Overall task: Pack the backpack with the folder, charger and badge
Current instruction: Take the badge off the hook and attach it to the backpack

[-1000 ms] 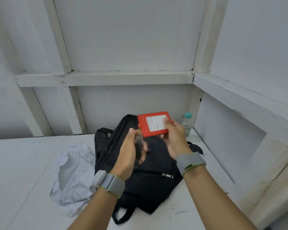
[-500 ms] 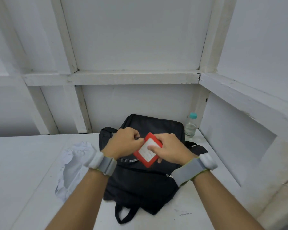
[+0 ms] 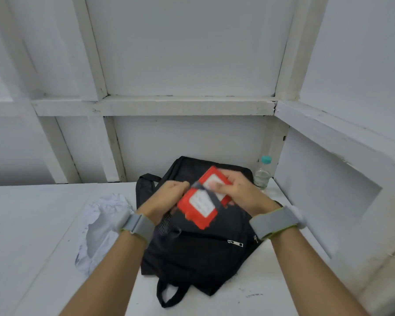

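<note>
A red badge holder [image 3: 197, 209] with a white card in it is held tilted over the black backpack [image 3: 198, 258], which lies flat on the white table. A dark strap crosses the badge's upper part. My right hand [image 3: 240, 192] grips the badge's upper right end. My left hand [image 3: 169, 196] is closed at the badge's left edge, apparently on the strap; motion blur hides the fingers' grip. The backpack's front pocket zipper [image 3: 235, 243] looks shut. Neither a folder nor a charger shows.
A crumpled white bag [image 3: 100, 224] lies on the table [image 3: 32, 224] left of the backpack. A clear bottle with a teal cap [image 3: 263, 173] stands in the back right corner. White walls close in behind and on the right.
The badge came down from in front of the wall to just above the backpack and turned. The dark strap now lies across the badge, and both hands have drawn close around it.
</note>
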Demonstrator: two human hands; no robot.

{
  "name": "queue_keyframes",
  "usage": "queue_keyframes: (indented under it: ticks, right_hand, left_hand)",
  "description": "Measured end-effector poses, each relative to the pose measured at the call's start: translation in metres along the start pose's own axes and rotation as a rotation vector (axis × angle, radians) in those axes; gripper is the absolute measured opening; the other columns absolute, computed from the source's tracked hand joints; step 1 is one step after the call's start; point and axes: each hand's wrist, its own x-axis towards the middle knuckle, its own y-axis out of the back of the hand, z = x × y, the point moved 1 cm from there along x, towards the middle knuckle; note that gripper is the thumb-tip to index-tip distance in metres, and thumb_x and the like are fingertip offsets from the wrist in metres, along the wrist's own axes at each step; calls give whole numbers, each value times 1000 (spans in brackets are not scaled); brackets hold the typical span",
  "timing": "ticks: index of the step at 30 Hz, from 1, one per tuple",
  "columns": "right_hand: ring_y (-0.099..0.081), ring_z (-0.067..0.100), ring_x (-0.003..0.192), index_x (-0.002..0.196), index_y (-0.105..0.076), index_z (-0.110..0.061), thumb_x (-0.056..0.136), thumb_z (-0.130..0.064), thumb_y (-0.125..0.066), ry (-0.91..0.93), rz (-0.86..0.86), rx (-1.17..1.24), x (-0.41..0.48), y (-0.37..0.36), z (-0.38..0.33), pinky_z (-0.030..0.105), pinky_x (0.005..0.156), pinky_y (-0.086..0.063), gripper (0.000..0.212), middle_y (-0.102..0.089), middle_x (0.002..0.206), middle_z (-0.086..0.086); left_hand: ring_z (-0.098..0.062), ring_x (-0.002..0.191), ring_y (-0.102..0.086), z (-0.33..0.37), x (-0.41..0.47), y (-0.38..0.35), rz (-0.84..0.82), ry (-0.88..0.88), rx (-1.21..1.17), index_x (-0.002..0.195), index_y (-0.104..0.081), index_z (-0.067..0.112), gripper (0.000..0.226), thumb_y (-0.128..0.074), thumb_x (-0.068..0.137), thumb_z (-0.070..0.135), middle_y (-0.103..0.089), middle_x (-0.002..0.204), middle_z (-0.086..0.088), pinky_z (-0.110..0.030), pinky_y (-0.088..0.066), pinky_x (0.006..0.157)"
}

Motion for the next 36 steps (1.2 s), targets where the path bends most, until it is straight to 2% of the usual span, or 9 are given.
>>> queue_keyframes:
  ticks: [2,5,11,17,20,24,28,32,36]
  right_hand:
    - [-57,8,60,86,-60,-20,96,-24,-58,-52,-62,-437,0,-5,9,25,57,-43,11,-60,70,-9]
    - [-57,24,78,87,-50,-20,97,-27,-51,-86,225,-670,8,-10,19,33,70,-40,12,-59,84,0]
    - [-64,21,74,91,-53,-23,97,-28,-52,-72,828,37,23,-16,15,42,66,-56,8,-67,92,4]
    - [-64,10,68,95,-60,-17,100,-16,-50,-73,621,667,12,0,3,20,48,-38,10,-70,82,-1]
    - [-59,18,68,103,-61,-14,97,-9,-52,-76,323,473,2,7,9,27,50,-41,12,-65,83,5]
    - [-61,14,69,109,-52,-24,100,-26,-51,-182,40,-344,-7,-2,22,29,59,-52,9,-62,88,0]
    - [-61,27,90,112,-45,-23,101,-33,-44,-121,307,-586,3,-14,29,39,79,-49,15,-62,101,6]
    - [-60,17,83,110,-49,-16,102,-30,-45,-33,506,-323,8,-25,28,25,66,-47,16,-61,93,-1]
    - [-61,8,81,113,-54,-15,101,-28,-48,4,538,-127,9,-30,39,10,58,-46,18,-63,96,0]
  left_hand:
    - [-16,46,-27,20,0,12,46,-24,178,60,-44,15,28,-50,86,22,-35,49,2,-25,-20,44]
    - [-14,52,-36,33,-6,4,166,-149,429,64,-45,11,32,-50,89,28,-39,56,3,-30,-29,52]
    - [-10,46,-31,1,-24,-51,-55,-216,-159,82,-56,11,36,-35,106,28,-34,54,7,-21,-29,44]
    - [-11,46,-37,-32,-6,-34,-60,-78,-236,91,-72,8,31,-50,101,27,-40,58,2,-21,-33,50]
    - [-13,55,-51,-23,4,-11,13,-83,-334,89,-74,6,15,-61,94,12,-60,69,-9,-24,-43,56]
    - [-13,62,-66,0,8,6,128,-146,-140,85,-77,17,4,-76,82,14,-73,74,-6,-22,-51,61]
    - [4,74,-67,9,-5,-11,334,-266,156,89,-77,29,9,-68,87,27,-74,78,12,-4,-46,64]
    - [7,90,-67,3,-14,-36,365,-317,21,105,-76,28,21,-63,91,38,-73,95,18,-16,-53,81]
    - [-2,99,-60,-10,-8,-39,467,-217,-50,84,-71,39,12,-74,78,49,-63,107,11,-20,-51,84]
